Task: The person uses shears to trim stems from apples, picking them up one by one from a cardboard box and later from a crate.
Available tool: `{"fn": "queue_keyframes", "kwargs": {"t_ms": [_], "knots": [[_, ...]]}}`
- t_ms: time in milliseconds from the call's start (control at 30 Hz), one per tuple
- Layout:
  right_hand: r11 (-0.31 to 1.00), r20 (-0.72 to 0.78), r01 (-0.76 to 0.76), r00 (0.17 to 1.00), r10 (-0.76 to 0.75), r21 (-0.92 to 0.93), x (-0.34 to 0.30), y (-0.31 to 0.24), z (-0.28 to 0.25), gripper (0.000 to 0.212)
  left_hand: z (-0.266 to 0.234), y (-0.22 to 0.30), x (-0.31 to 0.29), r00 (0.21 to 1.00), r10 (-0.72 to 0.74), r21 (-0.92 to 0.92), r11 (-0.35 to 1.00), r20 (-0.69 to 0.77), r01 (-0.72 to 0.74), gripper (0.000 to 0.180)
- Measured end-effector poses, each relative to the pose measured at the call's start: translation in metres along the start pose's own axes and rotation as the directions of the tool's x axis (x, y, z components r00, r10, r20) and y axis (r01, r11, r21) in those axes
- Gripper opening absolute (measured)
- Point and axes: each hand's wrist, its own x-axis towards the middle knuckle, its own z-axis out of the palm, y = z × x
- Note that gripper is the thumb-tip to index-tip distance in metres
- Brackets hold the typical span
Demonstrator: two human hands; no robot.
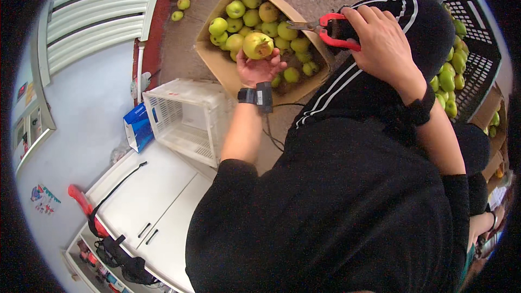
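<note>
My left hand (pixel 259 69) holds a round yellow-green fruit (pixel 258 46) from below, above an open cardboard box (pixel 230 73). The held fruit has a rough brown patch on its end; its exact kind is unclear. In my right hand (pixel 380 43) are pruning shears with red handles (pixel 341 41). Their blades (pixel 302 25) reach left over the box's right side, apart from the held fruit. Many similar yellow-green fruits (pixel 251 17) lie in the box. Dark bands circle both my wrists.
A white plastic crate (pixel 187 89) lies near the box, beside a white cabinet (pixel 157 195). Several loose fruits (pixel 183 3) rest on the floor at far left. A black crate (pixel 477 70) of green fruit stands right of my knee. Another person's hand (pixel 480 225) shows at lower right.
</note>
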Motion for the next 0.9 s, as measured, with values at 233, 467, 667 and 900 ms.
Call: {"fn": "queue_keyframes", "kwargs": {"t_ms": [233,467,667,900], "knots": [[1.0,-0.017,0.003,1.0,-0.003,-0.004,-0.003,0.002,-0.001,0.043,0.025,-0.009,0.001,0.968,0.03,0.064,0.998,-0.251,-0.014,0.076],[1.0,0.036,-0.003,0.999,0.004,-0.015,-0.002,0.002,-0.002,0.047,0.046,-0.017,0.005,0.999,0.039,0.048,0.998,0.003,-0.039,0.074],[1.0,-0.001,0.018,1.0,-0.018,0.016,-0.002,0.002,0.001,0.051,0.079,-0.024,0.023,0.982,-0.078,0.201,0.979,0.175,0.042,0.086],[0.999,-0.037,0.041,0.998,-0.041,-0.007,-0.003,0.001,-0.001,0.051,0.085,-0.023,0.026,0.988,-0.091,0.074,0.994,0.126,0.082,0.084]]}}
